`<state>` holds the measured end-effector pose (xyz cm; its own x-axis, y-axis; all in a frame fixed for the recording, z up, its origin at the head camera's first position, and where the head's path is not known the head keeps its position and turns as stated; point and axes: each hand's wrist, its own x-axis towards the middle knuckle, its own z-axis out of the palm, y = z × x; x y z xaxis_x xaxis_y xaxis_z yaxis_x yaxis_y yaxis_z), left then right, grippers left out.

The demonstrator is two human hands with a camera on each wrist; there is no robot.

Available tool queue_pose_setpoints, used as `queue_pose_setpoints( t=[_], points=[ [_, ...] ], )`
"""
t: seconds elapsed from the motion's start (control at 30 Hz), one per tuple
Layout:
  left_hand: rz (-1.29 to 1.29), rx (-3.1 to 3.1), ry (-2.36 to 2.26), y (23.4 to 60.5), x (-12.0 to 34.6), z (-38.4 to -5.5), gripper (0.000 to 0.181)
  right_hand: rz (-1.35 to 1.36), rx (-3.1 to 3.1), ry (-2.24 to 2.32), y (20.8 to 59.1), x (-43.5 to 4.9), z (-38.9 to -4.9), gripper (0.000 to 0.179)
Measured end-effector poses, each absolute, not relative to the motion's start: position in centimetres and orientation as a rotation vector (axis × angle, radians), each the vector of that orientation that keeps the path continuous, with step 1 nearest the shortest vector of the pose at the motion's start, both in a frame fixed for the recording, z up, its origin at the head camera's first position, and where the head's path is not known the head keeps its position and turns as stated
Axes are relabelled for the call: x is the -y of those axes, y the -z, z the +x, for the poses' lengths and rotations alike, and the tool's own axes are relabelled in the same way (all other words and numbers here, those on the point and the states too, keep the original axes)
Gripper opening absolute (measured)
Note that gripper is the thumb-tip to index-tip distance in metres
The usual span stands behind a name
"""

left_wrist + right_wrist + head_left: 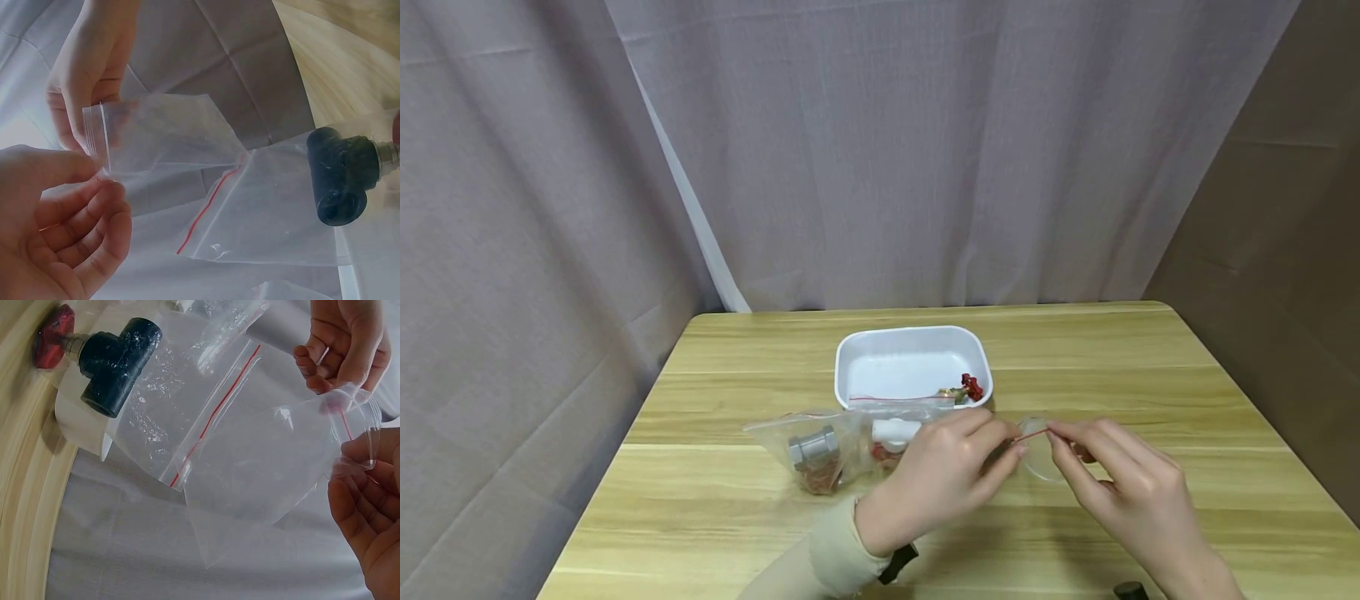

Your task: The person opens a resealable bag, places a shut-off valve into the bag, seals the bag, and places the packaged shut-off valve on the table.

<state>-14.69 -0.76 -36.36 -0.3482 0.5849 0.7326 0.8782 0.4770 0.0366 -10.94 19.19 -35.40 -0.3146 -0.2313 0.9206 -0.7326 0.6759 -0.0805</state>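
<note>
Both hands pinch the zip edge of a small clear zip bag (1040,462), which hangs between them over the table. My left hand (947,462) holds the left end of the red seal strip. At the other end, my right hand (1123,479) pinches with thumb and forefinger. No contents show inside this bag (262,462) in the right wrist view. Behind it in that view lies another zip bag (169,406) with a red seal line, with a dark green tee valve (119,365) and its red handle (55,337).
A white tray (910,337) stands on the wooden table (760,358), with a small red-handled fitting (972,387) at its front right corner. Before it are a bag with a grey pipe fitting (814,448) and one with a white fitting (895,431). Curtains (880,167) hang behind.
</note>
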Motion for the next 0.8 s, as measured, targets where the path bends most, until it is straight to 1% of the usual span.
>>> queue_pose_setpoints(
  t=[0.17,0.43,0.8],
  points=[
    [-1.205,2.059,0.564,36.3,0.8,-14.6,0.011,0.779,1.867,-0.623,35.1,-18.9,-10.9,0.041],
    [-1.149,2.098,0.686,36.0,1.6,-14.8,0.008,0.852,1.818,-0.731,34.0,-18.6,-11.0,0.041],
    [-0.995,1.980,0.805,33.9,5.7,-15.9,0.008,0.607,1.783,-0.649,31.6,-21.5,-12.2,0.056]
  ],
)
